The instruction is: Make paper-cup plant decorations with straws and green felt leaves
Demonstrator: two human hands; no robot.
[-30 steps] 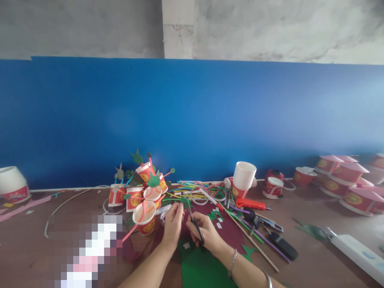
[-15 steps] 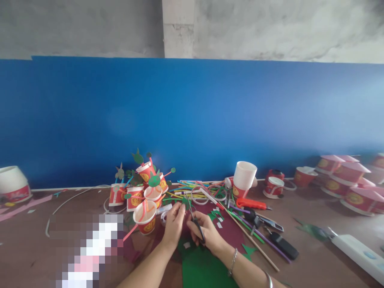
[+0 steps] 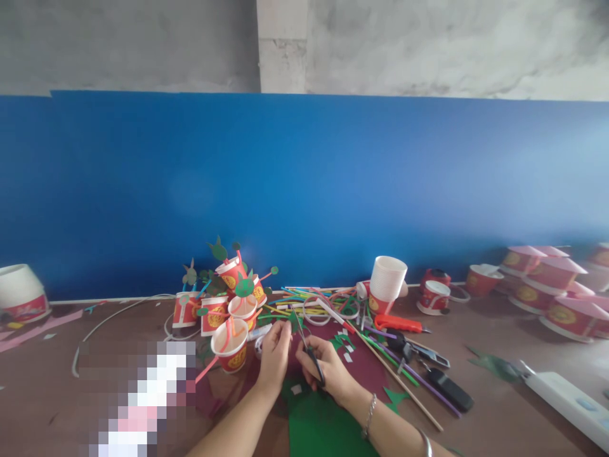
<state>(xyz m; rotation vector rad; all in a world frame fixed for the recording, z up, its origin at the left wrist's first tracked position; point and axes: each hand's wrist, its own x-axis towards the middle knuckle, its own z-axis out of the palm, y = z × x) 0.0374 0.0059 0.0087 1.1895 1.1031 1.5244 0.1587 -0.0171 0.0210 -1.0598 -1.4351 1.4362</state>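
Note:
My right hand [image 3: 324,366] is closed on the black handles of a pair of scissors [image 3: 313,362], whose blades point up and away from me. Beside the blades, my left hand [image 3: 276,349] pinches a small green paper piece [image 3: 292,321], mostly hidden by the fingers. A green sheet [image 3: 323,422] lies below my hands, on top of dark red paper [image 3: 373,374]. Left of my left hand stand red and white paper cups [image 3: 229,346] with straws and green paper shapes attached.
Colored straws [image 3: 309,303] lie behind my hands. To the right are a stack of white cups [image 3: 389,279], an orange tool [image 3: 398,324], keys, a wooden stick [image 3: 404,384] and a white glue gun [image 3: 568,400]. Pink-topped cups [image 3: 566,311] stand far right.
The green piece at my left fingertips now shows less and sits slightly lower beside the scissors. Both hands have otherwise barely moved.

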